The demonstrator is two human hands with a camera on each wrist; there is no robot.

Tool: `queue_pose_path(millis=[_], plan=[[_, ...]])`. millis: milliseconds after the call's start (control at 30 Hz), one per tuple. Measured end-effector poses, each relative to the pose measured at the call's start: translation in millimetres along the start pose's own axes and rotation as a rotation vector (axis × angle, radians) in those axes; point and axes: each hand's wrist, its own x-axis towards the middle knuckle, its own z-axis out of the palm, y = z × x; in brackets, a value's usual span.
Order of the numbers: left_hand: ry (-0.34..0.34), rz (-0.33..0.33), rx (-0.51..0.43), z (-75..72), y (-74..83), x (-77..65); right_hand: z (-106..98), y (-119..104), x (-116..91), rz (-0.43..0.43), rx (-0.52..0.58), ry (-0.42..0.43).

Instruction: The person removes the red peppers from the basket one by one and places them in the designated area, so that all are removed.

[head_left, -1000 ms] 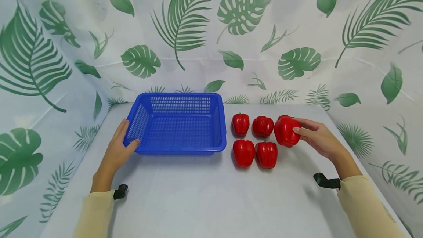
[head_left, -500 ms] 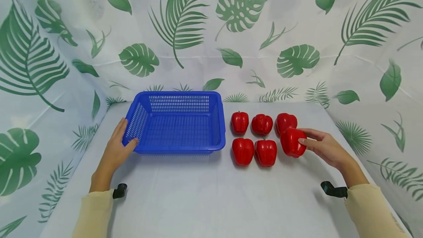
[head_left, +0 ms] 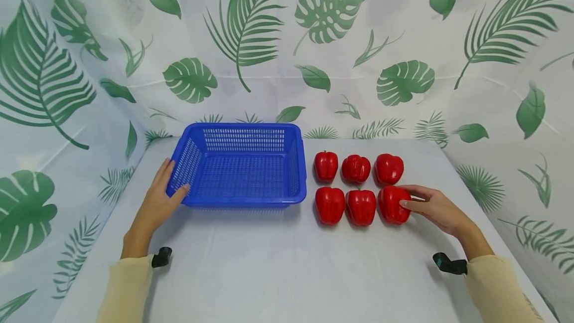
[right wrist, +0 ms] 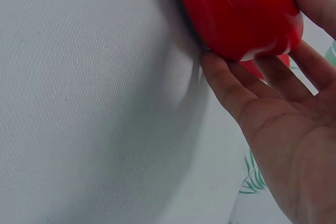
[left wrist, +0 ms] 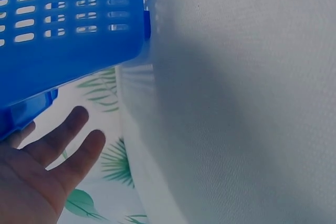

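My left hand (head_left: pixel 157 204) rests at the left side of a blue plastic basket (head_left: pixel 242 200), thumb at the near corner of the rim. In the left wrist view its fingers (left wrist: pixel 59 137) extend, spread and relaxed, beside the perforated basket wall (left wrist: pixel 79 45). My right hand (head_left: pixel 436 211) holds a glossy red bell pepper (head_left: pixel 390 206) at the near right end of a group of peppers, down at the table. The right wrist view shows the thumb on one side of this pepper (right wrist: pixel 239 11) and the fingers around its underside and other side.
Several more red bell peppers stand in two rows right of the basket: three at the back, including one (head_left: pixel 388 169) behind the held pepper, and two in front, one (head_left: pixel 360 207) just left of it. Leaf-print cloth (head_left: pixel 264 98) surrounds the white table (head_left: pixel 278 268).
My right hand has moved nearer and then down with the bell pepper, from over the back row to the right end of the front row. The left hand and basket have stayed put.
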Motion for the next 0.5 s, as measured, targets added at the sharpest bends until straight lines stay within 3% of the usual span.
queue_pose_path(millis=[267, 500], plan=[[0.019, -0.009, -0.065, -1.4, 0.2, -4.3, 1, 2, -4, -0.005, -0.050, -0.008], [0.124, 0.001, -0.089, -9.6, 10.3, -6.1, -2, 5, -9, -0.021, -0.087, 0.002]])
